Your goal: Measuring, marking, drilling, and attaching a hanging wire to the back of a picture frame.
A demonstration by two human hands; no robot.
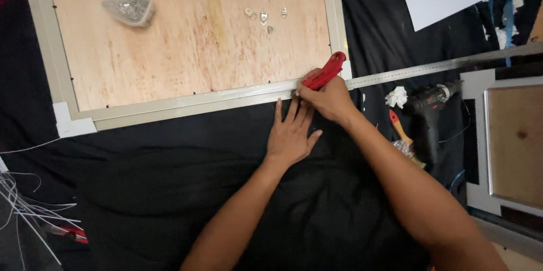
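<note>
Your right hand (329, 100) has its fingers clenched around a red knife (323, 72), held against the near edge of the frame (186, 104) where a long metal ruler (441, 66) meets it. Your left hand (290, 135) lies flat, fingers released, on the black cloth (169, 192) just near of it. A drill (432, 101) lies to the right.

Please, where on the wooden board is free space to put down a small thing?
The board is bare in its middle and lower part, between the plastic tub and the metal hangers. It is crowded at the lower right edge: ruler, red knife, right hand, left hand.
</note>
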